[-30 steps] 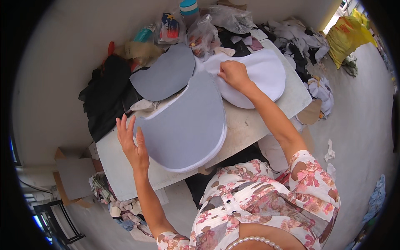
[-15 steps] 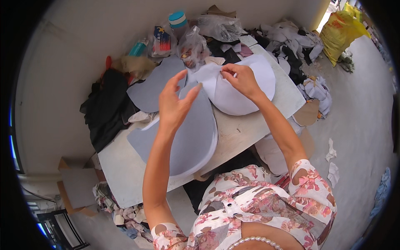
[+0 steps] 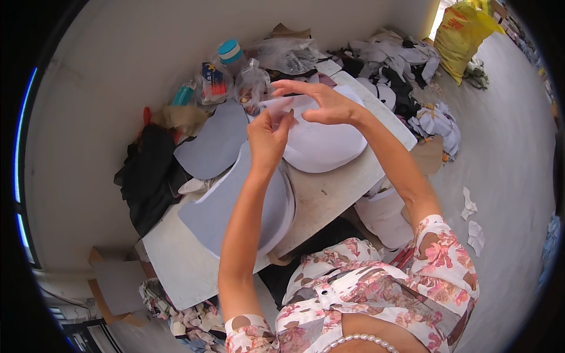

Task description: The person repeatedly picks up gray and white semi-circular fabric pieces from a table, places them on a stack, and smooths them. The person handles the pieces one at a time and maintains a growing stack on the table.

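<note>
- On the far left I see an open carton (image 3: 118, 285) on the floor, beside the table.
- Next, black cloth (image 3: 147, 182) drapes over the table's left end.
- To its right lies a grey piece (image 3: 215, 141), curved and flat, toward the wall.
- Below that, nearer the person, rests a grey stack (image 3: 220, 215) with a white edge, partly hidden by the left forearm.
- Behind, by the wall, I make out a jar (image 3: 231, 54) with a blue lid among clear bags.
- At the centre, the left hand (image 3: 266, 141) pinches a thin white sheet (image 3: 278, 106) between thumb and fingers.
- That sheet is raised over the left end of the white stack, between the two hands.
- The right hand (image 3: 332, 105) is released, fingers apart and thumb away from them, just above the sheet and stack; I cannot tell if a fingertip touches.
- Under it lies the white stack (image 3: 329, 144), rounded, on the pale table (image 3: 323, 194).
- Farther right, fabric scraps (image 3: 394, 62) heap beyond the table.
- Last, a yellow bag (image 3: 462, 44) stands on the floor.
</note>
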Available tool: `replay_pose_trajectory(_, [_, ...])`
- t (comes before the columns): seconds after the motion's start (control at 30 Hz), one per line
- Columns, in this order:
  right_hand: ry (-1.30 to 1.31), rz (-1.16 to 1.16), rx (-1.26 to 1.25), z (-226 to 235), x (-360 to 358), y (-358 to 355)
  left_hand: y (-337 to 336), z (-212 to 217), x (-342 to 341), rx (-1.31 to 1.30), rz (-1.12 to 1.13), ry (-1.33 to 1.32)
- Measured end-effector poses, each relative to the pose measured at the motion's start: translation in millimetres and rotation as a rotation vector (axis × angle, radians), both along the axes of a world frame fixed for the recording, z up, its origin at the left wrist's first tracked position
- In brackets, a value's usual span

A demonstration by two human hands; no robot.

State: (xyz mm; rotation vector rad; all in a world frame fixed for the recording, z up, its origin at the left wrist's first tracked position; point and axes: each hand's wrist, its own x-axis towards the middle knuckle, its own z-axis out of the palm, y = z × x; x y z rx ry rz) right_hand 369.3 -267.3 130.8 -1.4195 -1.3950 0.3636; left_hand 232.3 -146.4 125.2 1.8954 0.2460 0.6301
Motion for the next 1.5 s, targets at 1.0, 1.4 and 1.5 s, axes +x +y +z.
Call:
replay_pose_trajectory(1.0, [0.278,-0.193,0.09,41,34,-120,21,47,-47,-0.398,0.04,-0.441])
replay_pose_trajectory(1.4, [0.338,-0.046,0.352,70,-14,-69,64,62,-128,-0.36,0.093,-0.546])
replay_pose_trajectory(1.5, [0.41,0.004,0.283,62,-47,-64,61,64,-185,-0.333,0.209,-0.495])
